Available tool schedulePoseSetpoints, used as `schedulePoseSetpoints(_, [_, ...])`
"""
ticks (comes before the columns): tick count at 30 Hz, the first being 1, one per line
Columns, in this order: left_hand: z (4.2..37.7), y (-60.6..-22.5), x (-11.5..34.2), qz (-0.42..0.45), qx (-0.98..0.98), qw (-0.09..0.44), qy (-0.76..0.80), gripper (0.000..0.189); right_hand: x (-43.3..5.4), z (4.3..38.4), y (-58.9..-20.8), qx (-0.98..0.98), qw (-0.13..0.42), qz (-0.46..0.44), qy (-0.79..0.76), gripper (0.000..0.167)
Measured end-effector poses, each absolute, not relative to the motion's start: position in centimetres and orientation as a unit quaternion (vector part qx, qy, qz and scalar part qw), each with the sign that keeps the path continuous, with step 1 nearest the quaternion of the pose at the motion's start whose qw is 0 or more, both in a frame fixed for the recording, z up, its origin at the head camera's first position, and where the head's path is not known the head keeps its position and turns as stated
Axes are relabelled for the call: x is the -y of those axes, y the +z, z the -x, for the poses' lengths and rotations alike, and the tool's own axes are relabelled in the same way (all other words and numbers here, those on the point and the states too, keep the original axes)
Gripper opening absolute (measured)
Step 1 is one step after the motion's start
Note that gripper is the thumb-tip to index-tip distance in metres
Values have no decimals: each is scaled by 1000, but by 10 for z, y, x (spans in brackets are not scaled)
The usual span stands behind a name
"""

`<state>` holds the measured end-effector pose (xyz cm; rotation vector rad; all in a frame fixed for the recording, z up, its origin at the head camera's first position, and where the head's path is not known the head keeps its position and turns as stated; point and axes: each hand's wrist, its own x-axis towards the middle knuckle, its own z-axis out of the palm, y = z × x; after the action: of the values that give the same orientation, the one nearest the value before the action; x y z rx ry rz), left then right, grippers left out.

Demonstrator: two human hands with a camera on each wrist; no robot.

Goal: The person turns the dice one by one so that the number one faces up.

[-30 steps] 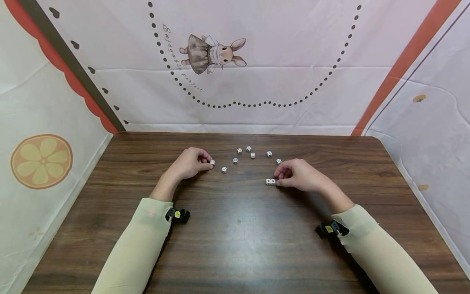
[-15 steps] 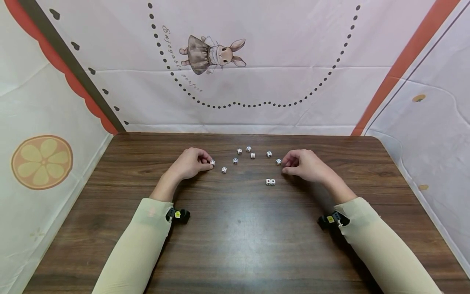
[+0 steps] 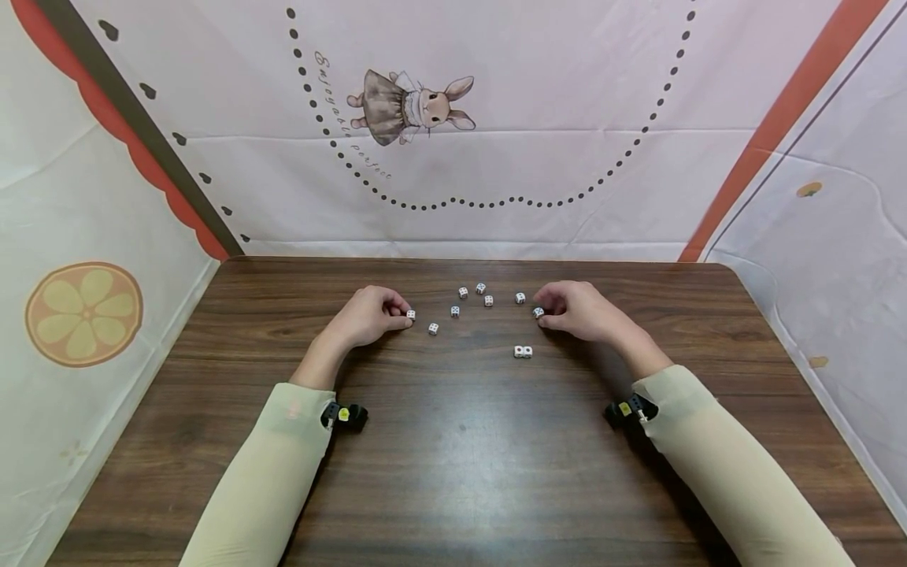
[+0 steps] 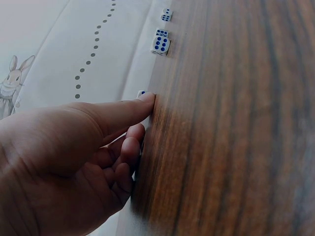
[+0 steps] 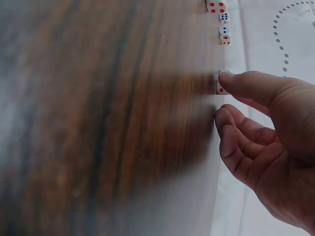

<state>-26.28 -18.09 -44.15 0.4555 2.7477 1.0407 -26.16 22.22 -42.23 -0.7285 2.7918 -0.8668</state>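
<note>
At the left of the scattered dice, my left hand (image 3: 370, 316) pinches a white die (image 3: 411, 315) between thumb and forefinger, low over the brown table (image 3: 453, 480). In the left wrist view, the thumb covers most of that die (image 4: 141, 93). My right hand (image 3: 583, 310) is around another die (image 3: 538, 313) at the right, its thumb at the near side and its fingers spread apart behind. The right wrist view shows the thumb tip overlapping this die (image 5: 221, 88), with the other fingers loosely bent below it.
Two dice with red pips (image 3: 523, 352) stand side by side nearer the body. Several more dice lie between the hands, including one close by the left hand (image 3: 433, 329) and one near the right (image 3: 520, 298). A printed cloth (image 3: 538, 228) hangs along the table's back edge.
My right hand has left the paired dice, moved away from the body and come around the die at the right. My left hand has stayed on its die.
</note>
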Motion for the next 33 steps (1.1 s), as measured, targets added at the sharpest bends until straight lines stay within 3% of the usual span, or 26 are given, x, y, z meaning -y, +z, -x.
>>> schedulePoseSetpoints(23, [262, -441, 180, -152, -922, 81, 347, 9, -219, 266, -425, -925, 66, 240, -287, 7])
schedulePoseSetpoints(33, [262, -440, 180, -152, -923, 84, 343, 11, -228, 263, -426, -921, 65, 228, -311, 9])
